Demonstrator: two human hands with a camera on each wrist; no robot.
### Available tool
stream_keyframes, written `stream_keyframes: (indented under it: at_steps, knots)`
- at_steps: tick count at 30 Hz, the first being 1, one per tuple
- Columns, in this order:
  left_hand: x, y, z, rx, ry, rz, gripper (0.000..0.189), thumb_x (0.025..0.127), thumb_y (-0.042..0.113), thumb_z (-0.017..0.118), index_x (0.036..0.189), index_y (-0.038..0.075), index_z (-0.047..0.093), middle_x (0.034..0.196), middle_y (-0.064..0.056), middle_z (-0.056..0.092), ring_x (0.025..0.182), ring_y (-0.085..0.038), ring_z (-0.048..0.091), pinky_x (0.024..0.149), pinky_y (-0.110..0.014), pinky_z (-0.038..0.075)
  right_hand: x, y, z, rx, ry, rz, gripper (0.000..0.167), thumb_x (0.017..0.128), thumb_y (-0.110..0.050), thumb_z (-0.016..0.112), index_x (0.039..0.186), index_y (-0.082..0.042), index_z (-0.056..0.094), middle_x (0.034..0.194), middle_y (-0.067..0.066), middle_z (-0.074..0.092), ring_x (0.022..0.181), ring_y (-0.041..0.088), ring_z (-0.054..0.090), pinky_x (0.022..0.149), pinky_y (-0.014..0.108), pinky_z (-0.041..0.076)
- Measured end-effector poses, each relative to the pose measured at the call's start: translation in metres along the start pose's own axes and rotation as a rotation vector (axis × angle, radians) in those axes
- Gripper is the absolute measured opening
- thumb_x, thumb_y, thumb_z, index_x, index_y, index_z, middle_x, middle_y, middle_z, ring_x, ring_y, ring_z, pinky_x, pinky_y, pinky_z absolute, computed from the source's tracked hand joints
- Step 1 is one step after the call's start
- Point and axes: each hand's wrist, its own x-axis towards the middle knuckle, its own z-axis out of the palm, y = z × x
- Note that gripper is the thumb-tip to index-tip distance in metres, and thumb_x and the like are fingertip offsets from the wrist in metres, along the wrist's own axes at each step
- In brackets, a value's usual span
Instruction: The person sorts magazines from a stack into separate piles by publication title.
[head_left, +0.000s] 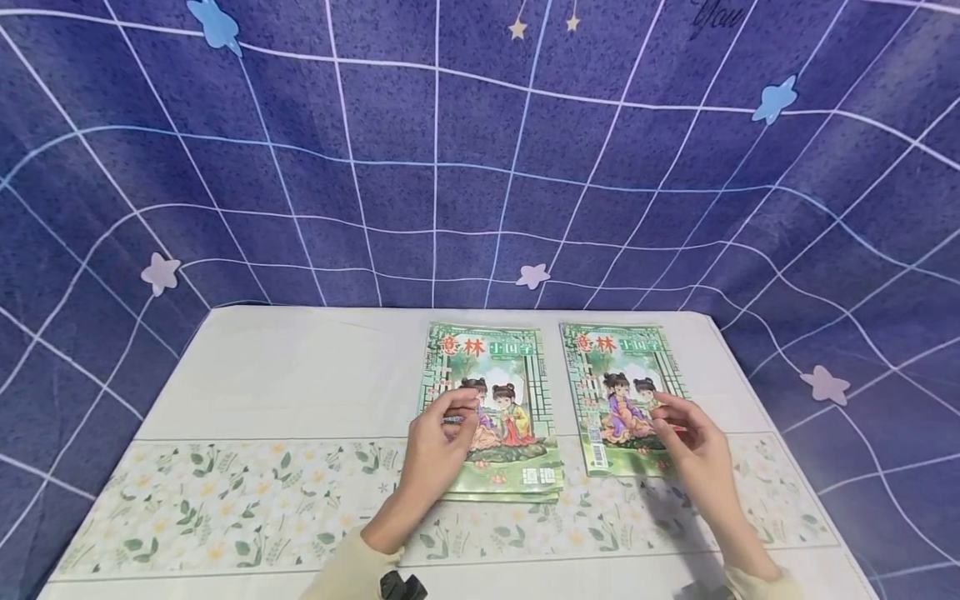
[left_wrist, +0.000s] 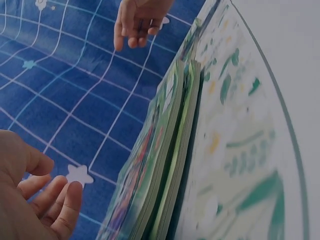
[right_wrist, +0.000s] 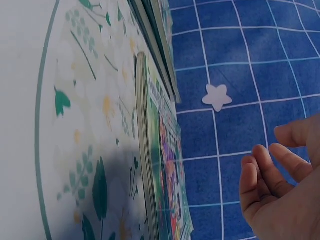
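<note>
Two green magazines lie stacked as the left pile [head_left: 517, 467], the lower one peeking out at the near edge; the page edges of both show in the left wrist view. Beside this pile, to the right, lies a magazine [head_left: 618, 450] with the same cover of two drawn figures. Over the left side of the pile hovers my left hand [head_left: 438, 446], fingers loosely bent and holding nothing. My right hand [head_left: 697, 454] hangs above the right edge of the other magazine, its fingers also loosely curled round nothing. Both wrist views show air between hand and covers.
A white table cover [head_left: 300, 367] with a flowered band [head_left: 277, 508] runs under the magazines. Behind and at the sides hangs a blue gridded curtain [head_left: 390, 192] with star shapes. A narrow strip of cover separates the pile from the right magazine.
</note>
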Motion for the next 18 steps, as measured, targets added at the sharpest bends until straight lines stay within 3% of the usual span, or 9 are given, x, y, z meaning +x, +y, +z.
stream_keyframes:
  at_steps: [4,12,18]
  knots:
    - [-0.001,-0.006,-0.011,0.006,0.026,-0.007,0.034,0.100,-0.006,0.074,0.133,0.003,0.075,0.120,-0.016,0.078,0.109,-0.025,0.076,0.086,-0.030,0.066,-0.002,-0.004,0.003,0.005,-0.012,-0.006,0.034,0.104,0.010,0.069,0.138,0.012,0.067,0.108,-0.010,0.076,0.098,0.001,0.070,0.083,0.011,0.057]
    - [-0.005,-0.011,-0.027,0.024,0.051,-0.046,0.034,0.102,-0.005,0.074,0.135,0.000,0.073,0.121,-0.016,0.078,0.111,-0.027,0.075,0.086,-0.026,0.065,-0.004,-0.009,0.010,0.013,-0.027,-0.026,0.035,0.102,0.013,0.069,0.137,0.010,0.068,0.105,-0.016,0.075,0.097,0.003,0.071,0.079,0.015,0.058]
    - [-0.007,-0.015,-0.039,0.042,0.075,-0.062,0.033,0.103,-0.003,0.075,0.136,0.001,0.074,0.121,-0.014,0.079,0.111,-0.026,0.075,0.088,-0.027,0.065,-0.006,-0.011,0.021,0.041,-0.061,-0.038,0.037,0.099,0.017,0.069,0.135,0.014,0.066,0.106,-0.009,0.078,0.097,0.007,0.073,0.079,0.015,0.058]
